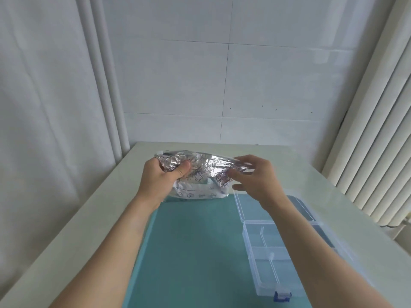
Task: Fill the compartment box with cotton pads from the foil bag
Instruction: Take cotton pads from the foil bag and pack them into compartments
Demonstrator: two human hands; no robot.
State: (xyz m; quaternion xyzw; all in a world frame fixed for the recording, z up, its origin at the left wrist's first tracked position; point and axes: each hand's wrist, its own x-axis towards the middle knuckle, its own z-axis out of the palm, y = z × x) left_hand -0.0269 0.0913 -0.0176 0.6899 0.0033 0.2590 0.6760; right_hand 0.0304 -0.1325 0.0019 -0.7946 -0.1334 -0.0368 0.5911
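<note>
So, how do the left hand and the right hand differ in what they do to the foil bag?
The left hand grips the foil bag with curled fingers, thumb pressed on its front; the right hand has looser, spread fingers at the bag's right end. The left holds the bag's left part, the right its opening side. Both are raised above the table.

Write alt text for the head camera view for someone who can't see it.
Two hands hold a crinkled foil bag above a pale table: the left hand grips one end, the right hand fingers the other. An open clear compartment box, its visible compartments empty, sits on a teal mat.
</note>
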